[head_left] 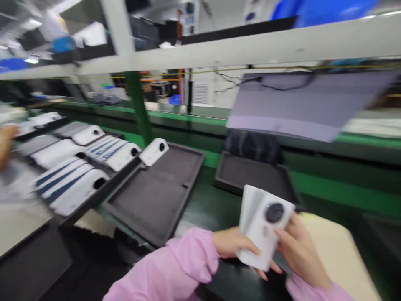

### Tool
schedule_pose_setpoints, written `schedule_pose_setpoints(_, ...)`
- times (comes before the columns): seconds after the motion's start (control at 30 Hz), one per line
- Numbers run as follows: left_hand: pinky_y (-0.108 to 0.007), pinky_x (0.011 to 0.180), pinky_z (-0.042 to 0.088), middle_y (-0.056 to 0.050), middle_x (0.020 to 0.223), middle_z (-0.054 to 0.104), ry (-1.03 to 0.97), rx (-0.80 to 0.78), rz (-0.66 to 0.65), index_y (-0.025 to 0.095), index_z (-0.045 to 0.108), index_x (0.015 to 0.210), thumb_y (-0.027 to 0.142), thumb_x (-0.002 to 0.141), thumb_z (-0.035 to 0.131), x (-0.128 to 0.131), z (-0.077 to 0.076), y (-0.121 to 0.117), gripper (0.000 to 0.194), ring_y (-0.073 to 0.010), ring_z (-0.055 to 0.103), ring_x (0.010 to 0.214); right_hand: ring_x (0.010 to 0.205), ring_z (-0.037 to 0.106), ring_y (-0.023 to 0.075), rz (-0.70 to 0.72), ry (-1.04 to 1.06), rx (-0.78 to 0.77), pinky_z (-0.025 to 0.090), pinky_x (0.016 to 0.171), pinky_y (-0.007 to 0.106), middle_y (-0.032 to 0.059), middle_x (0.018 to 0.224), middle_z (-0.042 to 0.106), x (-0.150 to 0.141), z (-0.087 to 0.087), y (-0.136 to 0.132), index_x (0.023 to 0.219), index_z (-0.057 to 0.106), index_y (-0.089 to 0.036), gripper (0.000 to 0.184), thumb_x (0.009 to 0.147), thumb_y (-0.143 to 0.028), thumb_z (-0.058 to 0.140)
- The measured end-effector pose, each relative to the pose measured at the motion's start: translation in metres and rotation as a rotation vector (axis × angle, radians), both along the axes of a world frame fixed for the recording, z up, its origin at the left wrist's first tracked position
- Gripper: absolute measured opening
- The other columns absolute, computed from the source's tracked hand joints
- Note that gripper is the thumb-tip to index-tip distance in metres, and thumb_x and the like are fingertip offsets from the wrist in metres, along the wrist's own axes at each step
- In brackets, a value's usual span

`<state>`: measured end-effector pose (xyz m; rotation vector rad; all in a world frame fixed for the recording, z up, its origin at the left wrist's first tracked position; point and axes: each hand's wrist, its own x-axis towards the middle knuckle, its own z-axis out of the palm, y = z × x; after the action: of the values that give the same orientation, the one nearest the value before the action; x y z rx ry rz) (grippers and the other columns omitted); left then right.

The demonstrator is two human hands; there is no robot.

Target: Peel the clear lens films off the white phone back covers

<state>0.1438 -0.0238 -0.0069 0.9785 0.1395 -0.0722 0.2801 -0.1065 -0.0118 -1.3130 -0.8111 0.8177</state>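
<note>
A flat white phone-shaped piece (258,234) with a round black disc near its upper corner is held at the lower right, tilted. My left hand (236,243) grips its lower left edge, the thumb lying on its face and other fingers partly hidden behind. On the right side, my right hand (299,248) holds it too, with fingers near the disc. Slight blur keeps me from telling whether it is a whole phone or only a back cover. A similar white piece (154,152) leans on the corner of a black tray (153,200) to the left.
Further left, black trays hold several white pieces (79,190) with discs. Behind my hands stands another black tray (257,169), below a hanging grey sheet (300,104). A cream pad (340,246) lies at right. Another person's hand (6,142) shows at far left.
</note>
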Motion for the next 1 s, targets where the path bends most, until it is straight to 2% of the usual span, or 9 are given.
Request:
schedule_pose_setpoints(0.07, -0.049, 0.078, 0.048, -0.010, 0.091, 0.067, 0.001, -0.072, 0.006, 0.011, 0.060, 0.108, 0.024, 0.065, 0.057, -0.003, 0.008, 0.008, 0.045, -0.0322, 0.062, 0.093, 0.064, 0.062, 0.0183, 0.032, 0.112, 0.009, 0.049, 0.046, 0.027, 0.0045, 0.091, 0.063, 0.006, 0.003, 0.002, 0.109, 0.049, -0.026, 0.045, 0.069, -0.038, 0.068)
schedule_pose_setpoints(0.1, -0.046, 0.076, 0.049, -0.011, 0.094, 0.068, 0.001, -0.100, -0.043, 0.012, 0.061, 0.109, 0.024, 0.066, 0.054, -0.002, 0.009, 0.012, 0.045, -0.0318, 0.063, 0.093, 0.066, 0.062, 0.0181, 0.032, 0.155, 0.031, 0.050, 0.049, 0.027, 0.0040, 0.091, 0.063, 0.009, 0.004, 0.005, 0.110, 0.049, -0.026, 0.049, 0.067, -0.037, 0.070)
schedule_pose_setpoints(0.2, -0.037, 0.062, 0.051, -0.015, 0.091, 0.069, -0.050, -0.200, -0.116, 0.007, 0.062, 0.108, 0.023, 0.066, 0.052, 0.005, 0.006, 0.016, 0.046, -0.0307, 0.065, 0.085, 0.077, 0.062, 0.0193, 0.061, 0.215, 0.084, 0.051, 0.059, 0.028, 0.0049, 0.098, 0.063, 0.017, 0.009, 0.011, 0.112, 0.048, -0.023, 0.052, 0.066, -0.035, 0.069)
schedule_pose_setpoints(0.27, -0.035, 0.059, 0.052, -0.019, 0.098, 0.067, -0.082, -0.250, -0.125, 0.004, 0.060, 0.110, 0.022, 0.068, 0.050, 0.007, 0.001, 0.014, 0.047, -0.0313, 0.064, 0.088, 0.087, 0.061, 0.0203, 0.068, 0.226, 0.112, 0.051, 0.068, 0.029, 0.0054, 0.104, 0.061, 0.018, 0.011, 0.013, 0.117, 0.046, -0.023, 0.054, 0.068, -0.032, 0.068)
schedule_pose_setpoints(0.4, -0.040, 0.067, 0.054, -0.022, 0.124, 0.054, -0.119, -0.298, -0.100, 0.005, 0.055, 0.118, 0.019, 0.077, 0.047, 0.006, -0.003, 0.011, 0.045, -0.0353, 0.059, 0.103, 0.102, 0.056, 0.0210, 0.080, 0.197, 0.174, 0.046, 0.087, 0.034, 0.0048, 0.115, 0.057, 0.016, 0.014, 0.011, 0.125, 0.040, -0.023, 0.060, 0.071, -0.029, 0.067)
schedule_pose_setpoints(0.53, -0.047, 0.073, 0.052, -0.024, 0.127, 0.051, -0.133, -0.374, -0.109, 0.009, 0.049, 0.124, 0.029, 0.080, 0.053, 0.004, -0.002, 0.010, 0.049, -0.0411, 0.051, 0.112, 0.106, 0.054, 0.0210, 0.067, 0.142, 0.197, 0.042, 0.092, 0.036, 0.0047, 0.116, 0.057, 0.016, 0.019, 0.008, 0.126, 0.040, -0.023, 0.060, 0.072, -0.030, 0.067)
schedule_pose_setpoints(0.6, -0.048, 0.072, 0.052, -0.022, 0.126, 0.052, -0.142, -0.375, -0.089, 0.011, 0.051, 0.123, 0.030, 0.080, 0.054, 0.005, 0.001, 0.009, 0.047, -0.0413, 0.051, 0.112, 0.105, 0.055, 0.0208, 0.076, 0.141, 0.193, 0.044, 0.090, 0.036, 0.0052, 0.115, 0.057, 0.016, 0.021, 0.007, 0.126, 0.039, -0.023, 0.060, 0.073, -0.030, 0.066)
schedule_pose_setpoints(0.77, -0.040, 0.067, 0.056, -0.021, 0.124, 0.055, -0.118, -0.329, -0.080, 0.008, 0.056, 0.118, 0.025, 0.082, 0.051, 0.005, 0.007, 0.006, 0.041, -0.0354, 0.060, 0.101, 0.108, 0.053, 0.0220, 0.118, 0.142, 0.226, 0.042, 0.093, 0.038, 0.0068, 0.121, 0.053, 0.018, 0.022, 0.006, 0.127, 0.037, -0.024, 0.065, 0.071, -0.033, 0.069)
schedule_pose_setpoints(1.0, -0.044, 0.068, 0.054, -0.023, 0.128, 0.050, -0.039, -0.282, -0.095, 0.006, 0.050, 0.124, 0.031, 0.082, 0.048, -0.003, -0.004, 0.011, 0.049, -0.0384, 0.056, 0.106, 0.122, 0.042, 0.0264, 0.201, 0.231, 0.239, 0.037, 0.100, 0.043, 0.0061, 0.127, 0.051, 0.026, 0.014, 0.005, 0.132, 0.038, -0.028, 0.063, 0.077, -0.056, 0.054)
